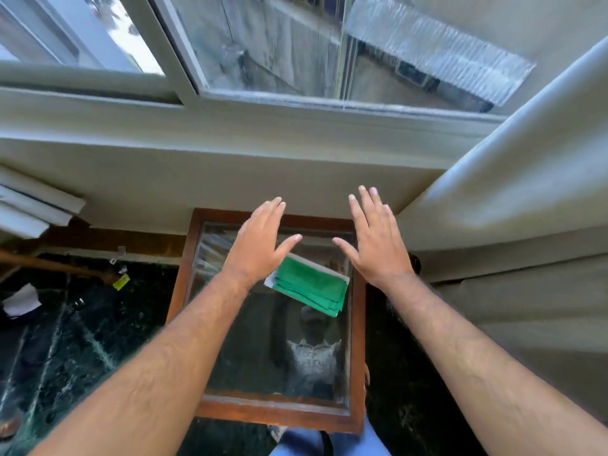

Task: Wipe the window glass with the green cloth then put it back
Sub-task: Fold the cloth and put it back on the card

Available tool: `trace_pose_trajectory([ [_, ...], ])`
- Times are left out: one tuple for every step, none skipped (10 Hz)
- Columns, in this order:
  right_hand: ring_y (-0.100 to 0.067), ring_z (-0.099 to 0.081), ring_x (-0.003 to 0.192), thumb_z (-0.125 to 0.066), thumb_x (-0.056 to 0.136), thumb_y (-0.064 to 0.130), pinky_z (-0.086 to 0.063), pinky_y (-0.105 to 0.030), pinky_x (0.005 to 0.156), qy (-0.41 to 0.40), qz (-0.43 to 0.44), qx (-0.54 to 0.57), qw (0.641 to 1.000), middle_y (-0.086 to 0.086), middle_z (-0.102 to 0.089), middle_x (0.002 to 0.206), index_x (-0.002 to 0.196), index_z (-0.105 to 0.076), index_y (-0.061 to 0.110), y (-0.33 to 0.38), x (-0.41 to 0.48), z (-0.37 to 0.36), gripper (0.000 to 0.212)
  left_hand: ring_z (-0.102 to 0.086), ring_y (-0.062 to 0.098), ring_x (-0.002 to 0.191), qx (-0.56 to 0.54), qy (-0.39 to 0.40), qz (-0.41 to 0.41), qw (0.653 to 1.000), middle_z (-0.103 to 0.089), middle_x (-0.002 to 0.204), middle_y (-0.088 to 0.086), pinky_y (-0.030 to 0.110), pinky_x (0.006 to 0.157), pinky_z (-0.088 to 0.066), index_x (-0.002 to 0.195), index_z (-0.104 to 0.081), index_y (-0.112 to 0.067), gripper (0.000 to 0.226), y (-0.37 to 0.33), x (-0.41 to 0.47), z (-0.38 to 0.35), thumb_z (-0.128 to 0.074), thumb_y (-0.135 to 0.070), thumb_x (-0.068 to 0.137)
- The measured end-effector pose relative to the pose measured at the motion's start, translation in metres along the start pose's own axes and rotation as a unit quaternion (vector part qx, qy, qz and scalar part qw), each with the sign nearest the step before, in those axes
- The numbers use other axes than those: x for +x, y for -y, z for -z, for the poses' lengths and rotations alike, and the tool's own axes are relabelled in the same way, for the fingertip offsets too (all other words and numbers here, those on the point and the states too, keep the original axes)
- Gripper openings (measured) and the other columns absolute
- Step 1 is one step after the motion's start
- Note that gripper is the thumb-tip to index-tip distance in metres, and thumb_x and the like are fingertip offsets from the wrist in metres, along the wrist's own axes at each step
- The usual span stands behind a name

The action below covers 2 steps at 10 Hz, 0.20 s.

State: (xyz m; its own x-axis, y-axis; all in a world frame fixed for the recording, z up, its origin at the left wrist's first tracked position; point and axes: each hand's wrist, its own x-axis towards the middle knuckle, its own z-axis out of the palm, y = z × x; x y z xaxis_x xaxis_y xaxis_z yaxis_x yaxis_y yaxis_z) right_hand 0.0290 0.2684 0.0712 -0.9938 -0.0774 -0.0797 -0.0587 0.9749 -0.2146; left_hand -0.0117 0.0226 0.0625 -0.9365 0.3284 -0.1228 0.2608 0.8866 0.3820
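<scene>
A folded green cloth lies on the glass top of a small wooden-framed table below the window. My left hand hovers above the cloth's left end, palm down, fingers spread, holding nothing. My right hand hovers just to the cloth's right, also flat and empty. The window glass is above, in a pale frame, showing streaks and dirt. Both forearms reach in from the bottom of the view.
A wide pale window sill runs between the window and the table. A light curtain hangs at the right. Dark marble floor with scattered bits of paper lies to the left. A second window pane is at upper left.
</scene>
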Motion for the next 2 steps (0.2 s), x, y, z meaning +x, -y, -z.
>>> trace_pose_trajectory([
  [-0.031, -0.006, 0.170, -0.051, 0.105, 0.059, -0.017, -0.054, 0.138, -0.035, 0.036, -0.022, 0.999, -0.013, -0.011, 0.182, 0.172, -0.019, 0.011, 0.004, 0.002, 0.049, 0.088, -0.025, 0.021, 0.157, 0.030, -0.030, -0.050, 0.998, -0.030, 0.169, 0.005, 0.045, 0.129, -0.026, 0.161, -0.027, -0.014, 0.082, -0.022, 0.001, 0.051, -0.047, -0.064, 0.099],
  [-0.034, -0.014, 0.169, -0.056, 0.103, 0.058, -0.020, -0.055, 0.136, -0.087, 0.065, -0.032, 0.994, -0.016, -0.018, 0.180, 0.170, -0.026, 0.009, 0.010, 0.004, 0.105, 0.088, -0.025, 0.023, 0.158, 0.047, -0.067, -0.095, 0.992, -0.030, 0.170, 0.007, 0.050, 0.129, -0.026, 0.161, -0.029, -0.011, 0.084, -0.047, 0.003, 0.110, -0.047, -0.063, 0.098],
])
